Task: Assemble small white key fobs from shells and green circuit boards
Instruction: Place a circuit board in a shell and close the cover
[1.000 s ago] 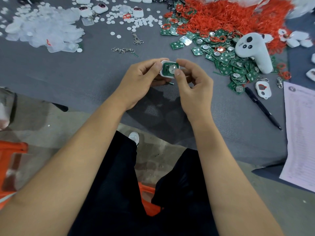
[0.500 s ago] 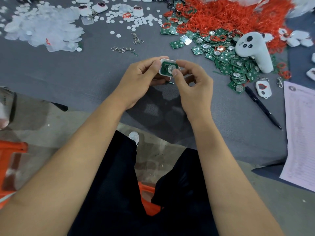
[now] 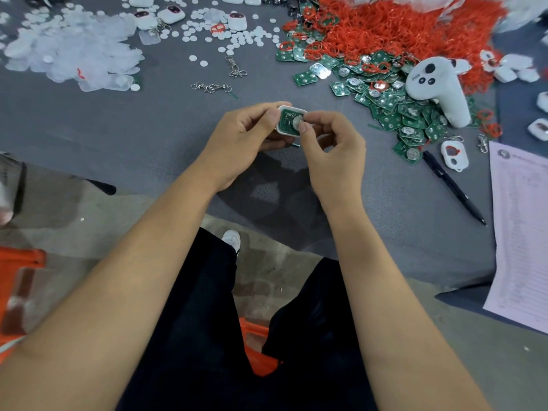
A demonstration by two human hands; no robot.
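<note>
Centrally, a white shell (image 3: pixel 285 132) with a green circuit board (image 3: pixel 289 119) seated in it is held above the grey table (image 3: pixel 118 126) — gripped at its left edge by the curled fingers of the left hand (image 3: pixel 243 137), while the board's coin cell is pinched by the right hand (image 3: pixel 332 149). Loose circuit boards (image 3: pixel 394 111) and red rubber rings (image 3: pixel 394 28) are heaped to the right — beside a white controller (image 3: pixel 436 87).

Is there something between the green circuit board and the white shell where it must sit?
Nothing visible. The green circuit board already lies inside the white shell, which the left hand holds. The right hand pinches at the board's round metal cell from above.
</note>
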